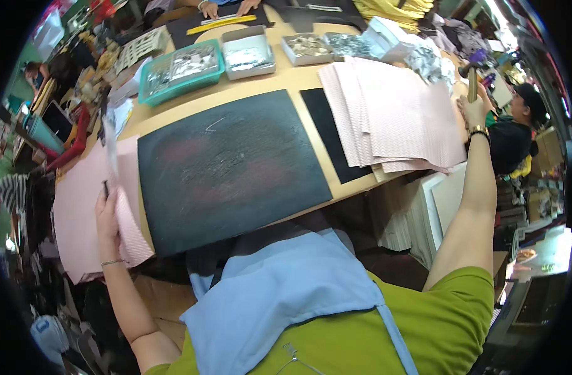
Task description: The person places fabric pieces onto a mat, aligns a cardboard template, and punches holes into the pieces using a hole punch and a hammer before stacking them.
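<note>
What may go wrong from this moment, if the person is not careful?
The hammer in the right hand is raised close to a co-worker, so a careless swing might hit them. The pink stack on the right lies unevenly near the table edge; a bump could make sheets slide off. The left hand is against pink sheets, which might crease.

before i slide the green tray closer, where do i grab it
The green tray is long and low, so probably grip its near rim at two spread spots, coming from your side: that edge faces you unblocked, while a white box crowds its right end.
</note>
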A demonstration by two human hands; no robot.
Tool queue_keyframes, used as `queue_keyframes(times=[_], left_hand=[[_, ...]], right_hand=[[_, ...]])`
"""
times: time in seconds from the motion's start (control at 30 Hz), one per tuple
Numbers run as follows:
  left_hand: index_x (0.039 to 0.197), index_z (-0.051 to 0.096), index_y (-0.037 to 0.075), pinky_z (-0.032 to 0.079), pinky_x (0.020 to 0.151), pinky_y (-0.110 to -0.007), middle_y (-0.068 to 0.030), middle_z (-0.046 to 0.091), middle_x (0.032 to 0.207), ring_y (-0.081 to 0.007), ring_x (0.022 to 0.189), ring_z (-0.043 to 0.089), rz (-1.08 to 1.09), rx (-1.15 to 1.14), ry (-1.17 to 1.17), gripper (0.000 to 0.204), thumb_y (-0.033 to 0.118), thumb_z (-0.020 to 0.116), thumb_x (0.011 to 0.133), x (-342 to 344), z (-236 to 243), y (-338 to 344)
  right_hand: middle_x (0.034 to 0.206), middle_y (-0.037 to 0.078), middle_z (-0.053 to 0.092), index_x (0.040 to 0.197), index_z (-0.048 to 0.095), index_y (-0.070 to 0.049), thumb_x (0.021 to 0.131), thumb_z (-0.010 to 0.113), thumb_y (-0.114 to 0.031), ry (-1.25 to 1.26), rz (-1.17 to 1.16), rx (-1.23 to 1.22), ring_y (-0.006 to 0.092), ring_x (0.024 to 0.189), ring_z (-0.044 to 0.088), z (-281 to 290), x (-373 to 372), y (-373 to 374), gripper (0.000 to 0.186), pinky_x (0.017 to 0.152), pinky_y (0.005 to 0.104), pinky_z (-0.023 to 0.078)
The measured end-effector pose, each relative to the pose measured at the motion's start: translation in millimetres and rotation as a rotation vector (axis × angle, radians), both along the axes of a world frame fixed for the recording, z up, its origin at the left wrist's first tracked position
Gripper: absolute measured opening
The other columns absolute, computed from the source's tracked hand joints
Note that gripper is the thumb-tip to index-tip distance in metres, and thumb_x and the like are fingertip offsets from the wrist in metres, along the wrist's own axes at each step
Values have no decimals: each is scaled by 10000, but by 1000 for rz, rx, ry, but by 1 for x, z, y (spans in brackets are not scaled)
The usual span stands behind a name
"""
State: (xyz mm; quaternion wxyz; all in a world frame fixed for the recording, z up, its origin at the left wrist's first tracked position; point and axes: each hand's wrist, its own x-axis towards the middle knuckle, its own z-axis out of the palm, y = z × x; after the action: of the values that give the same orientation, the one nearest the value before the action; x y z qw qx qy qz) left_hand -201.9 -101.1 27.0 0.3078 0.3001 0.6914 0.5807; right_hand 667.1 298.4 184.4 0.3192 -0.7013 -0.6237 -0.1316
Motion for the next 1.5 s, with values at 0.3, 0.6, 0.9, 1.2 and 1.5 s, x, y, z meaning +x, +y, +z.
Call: queue_keyframes(times=[0.3,0.6,0.9,1.2,1.5], left_hand=[[1345,573,11,477,889,-230,-21,633,1133,-88,1008,570,-441,37,-304,378,199,613,1019,214,20,80],[1178,542,79,527,681,-246,-1,600,941,-55,736,528,-499,21,-659,265,319,545,1067,312,-13,136],[1213,492,92,490,612,-201,1,569,952,-39,740,520,-634,206,-621,251,253,582,1043,305,-28,120],[1106,594,63,531,672,-297,-36,652,953,-135,782,631,-600,153,4,222,257,636,1005,277,-10,115],[1053,639,69,597,716,-400,-99,678,1256,-312,869,729,-416,-99,1019,307,341,688,920,192,-12,139]], right_hand=[[729,32,594,1056,631,-24,978,668,-419,504,374,-534,91,486,509,-82,-224,-91,404,431,280,392],[1079,212,659,1190,601,-50,937,694,-231,-207,456,-365,429,936,650,-146,-316,-163,325,815,464,515],[851,8,535,914,559,-68,923,637,-98,541,1814,559,121,749,523,24,-393,-295,84,666,280,406],[660,-130,428,690,503,-172,903,606,-50,714,1939,991,-15,569,445,64,-428,-308,266,500,166,332],[662,-128,420,790,525,-203,983,616,-198,634,1642,1098,-22,611,468,61,-431,-303,213,535,179,354]])
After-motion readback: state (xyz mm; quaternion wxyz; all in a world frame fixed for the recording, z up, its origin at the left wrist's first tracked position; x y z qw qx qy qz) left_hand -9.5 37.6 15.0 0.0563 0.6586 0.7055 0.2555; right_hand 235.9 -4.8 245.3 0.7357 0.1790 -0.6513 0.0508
